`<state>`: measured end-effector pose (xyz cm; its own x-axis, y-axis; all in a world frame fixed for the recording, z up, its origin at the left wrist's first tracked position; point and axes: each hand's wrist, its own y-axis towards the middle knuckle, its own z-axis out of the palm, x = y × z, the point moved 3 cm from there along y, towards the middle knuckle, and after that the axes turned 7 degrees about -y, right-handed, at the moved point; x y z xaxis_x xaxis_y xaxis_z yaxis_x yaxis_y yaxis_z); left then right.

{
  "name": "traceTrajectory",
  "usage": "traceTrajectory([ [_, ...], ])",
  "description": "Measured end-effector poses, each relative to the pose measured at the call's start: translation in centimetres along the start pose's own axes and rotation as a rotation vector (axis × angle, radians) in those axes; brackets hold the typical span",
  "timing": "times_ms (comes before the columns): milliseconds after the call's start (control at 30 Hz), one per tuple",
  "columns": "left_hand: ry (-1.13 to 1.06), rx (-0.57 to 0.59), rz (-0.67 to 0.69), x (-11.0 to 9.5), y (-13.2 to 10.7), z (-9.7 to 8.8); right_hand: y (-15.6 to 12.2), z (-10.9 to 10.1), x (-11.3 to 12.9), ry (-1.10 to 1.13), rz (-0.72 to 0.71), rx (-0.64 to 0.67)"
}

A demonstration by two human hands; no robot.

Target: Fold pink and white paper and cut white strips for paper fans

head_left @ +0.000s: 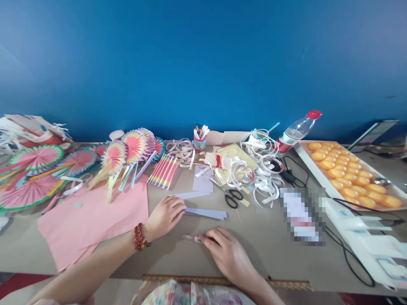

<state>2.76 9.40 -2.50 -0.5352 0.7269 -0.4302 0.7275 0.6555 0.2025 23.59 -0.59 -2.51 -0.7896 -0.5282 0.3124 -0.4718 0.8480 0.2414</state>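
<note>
My left hand (167,217), a beaded bracelet at its wrist, has its fingers curled together at the left end of a folded lavender paper strip (206,213). Another lavender strip (192,195) lies just beyond it. My right hand (225,250) rests low over the table, thumb and fingers pinched on a small pale stick-like thing (191,238) that points left; its kind is unclear. Black-handled scissors (233,198) lie beyond the right hand. Past the strips are a lavender paper sheet (202,180) and a pleated pink, yellow and purple paper piece (163,171).
Pink paper sheets (98,220) and several folded paper fans (112,156) cover the left. A pen cup (200,144) stands near the blue wall. White paper scraps (240,173), a tilted bottle (294,133), a tray of orange round things (345,169) and cables (348,254) occupy the right.
</note>
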Motion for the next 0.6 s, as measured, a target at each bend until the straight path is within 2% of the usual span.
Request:
traceTrajectory([
  [133,-0.005,-0.042,-0.033,0.5,0.1,-0.8,-0.2,0.4,-0.2,0.029,-0.007,-0.004],
  [233,0.022,-0.107,-0.109,2.2,0.7,-1.8,-0.4,0.3,-0.2,0.045,-0.028,-0.023],
  [400,0.108,-0.136,-0.148,4.4,1.7,-3.0,-0.5,-0.3,-0.1,0.037,-0.006,-0.032],
  [500,0.163,-0.171,-0.166,3.8,1.7,-3.2,-0.7,-0.6,-0.1,0.042,0.002,-0.021],
  [600,0.146,-0.126,-0.111,1.6,1.6,-2.5,-0.9,-0.6,-0.2,0.066,-0.004,-0.017],
])
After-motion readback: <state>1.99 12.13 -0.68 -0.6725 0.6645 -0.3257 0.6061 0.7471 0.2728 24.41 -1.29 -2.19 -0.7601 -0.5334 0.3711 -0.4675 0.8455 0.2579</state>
